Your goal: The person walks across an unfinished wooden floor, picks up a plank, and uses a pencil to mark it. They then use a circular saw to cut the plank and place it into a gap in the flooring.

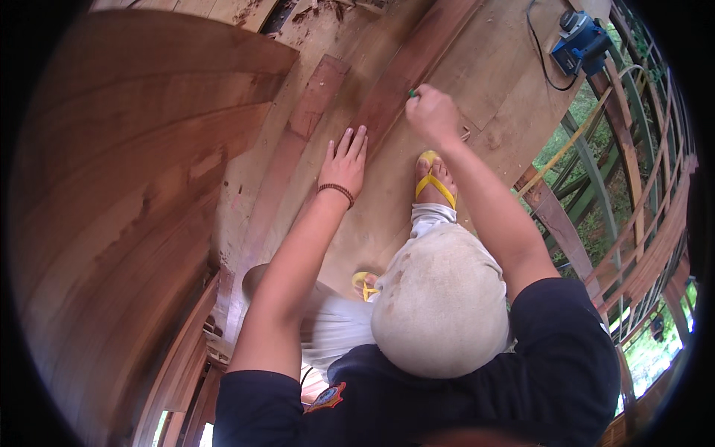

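A long reddish-brown plank [398, 78] runs from the top middle down toward my feet across the paler boards. My left hand [346, 164] lies flat near its close end, fingers stretched out and together, holding nothing. To the right of the plank, my right hand [433, 115] is closed around a small green object [412, 93]. Only a green end of it sticks out on the plank side; the rest is hidden in my fingers, so its kind does not show.
A blue power planer [581, 45] with a black cable stands at the far right, beside an open wooden framework [629, 149] above greenery. Tall curved wooden planking [149, 149] rises on the left. Wood shavings [335, 9] lie at the top. My sandalled foot [436, 182] is below my right hand.
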Available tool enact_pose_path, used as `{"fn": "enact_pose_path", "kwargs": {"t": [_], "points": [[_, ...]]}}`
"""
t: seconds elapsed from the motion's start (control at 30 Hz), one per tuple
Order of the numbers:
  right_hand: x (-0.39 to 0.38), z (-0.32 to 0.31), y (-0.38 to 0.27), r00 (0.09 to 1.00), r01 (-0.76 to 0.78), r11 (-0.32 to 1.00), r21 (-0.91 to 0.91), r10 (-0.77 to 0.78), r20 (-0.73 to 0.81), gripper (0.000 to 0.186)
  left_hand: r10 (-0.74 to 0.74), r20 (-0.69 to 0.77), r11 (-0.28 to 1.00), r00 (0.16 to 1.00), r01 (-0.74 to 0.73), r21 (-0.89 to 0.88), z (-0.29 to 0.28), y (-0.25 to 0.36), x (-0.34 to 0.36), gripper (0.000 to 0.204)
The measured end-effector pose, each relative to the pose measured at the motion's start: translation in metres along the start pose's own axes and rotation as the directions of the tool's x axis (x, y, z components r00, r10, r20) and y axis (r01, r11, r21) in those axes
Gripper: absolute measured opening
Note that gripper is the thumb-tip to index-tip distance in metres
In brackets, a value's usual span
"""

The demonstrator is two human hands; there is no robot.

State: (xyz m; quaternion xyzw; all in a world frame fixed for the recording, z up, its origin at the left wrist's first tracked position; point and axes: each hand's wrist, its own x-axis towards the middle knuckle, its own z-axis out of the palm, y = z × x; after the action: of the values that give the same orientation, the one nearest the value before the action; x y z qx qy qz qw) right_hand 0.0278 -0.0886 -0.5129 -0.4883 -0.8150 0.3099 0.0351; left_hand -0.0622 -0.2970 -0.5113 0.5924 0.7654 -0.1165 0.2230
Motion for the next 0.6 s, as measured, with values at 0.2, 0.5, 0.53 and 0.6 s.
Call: {"fn": "enact_pose_path", "kwargs": {"t": [0.2,0.5,0.53,0.6], "points": [[-0.089,0.036,-0.032,0.965,0.022,1.000,0.020,-0.027,0.261,0.021,-0.024,0.020,1.000,1.000,0.024,-0.011,0.010,0.000,-0.001,0.063],[-0.072,-0.013,-0.019,0.961,0.030,0.998,0.058,-0.045,0.272,0.030,0.024,0.020,0.922,1.000,-0.014,-0.386,0.004,-0.055,-0.026,0.064],[-0.066,-0.027,-0.012,0.962,0.058,0.998,0.007,-0.058,0.267,0.028,0.101,-0.036,0.905,0.994,-0.107,-0.411,0.009,-0.080,-0.041,0.060],[-0.062,-0.047,-0.003,0.945,0.210,0.971,-0.114,-0.171,0.280,0.027,0.002,0.072,0.821,0.997,0.040,-0.569,0.028,-0.118,-0.093,0.055]]}}
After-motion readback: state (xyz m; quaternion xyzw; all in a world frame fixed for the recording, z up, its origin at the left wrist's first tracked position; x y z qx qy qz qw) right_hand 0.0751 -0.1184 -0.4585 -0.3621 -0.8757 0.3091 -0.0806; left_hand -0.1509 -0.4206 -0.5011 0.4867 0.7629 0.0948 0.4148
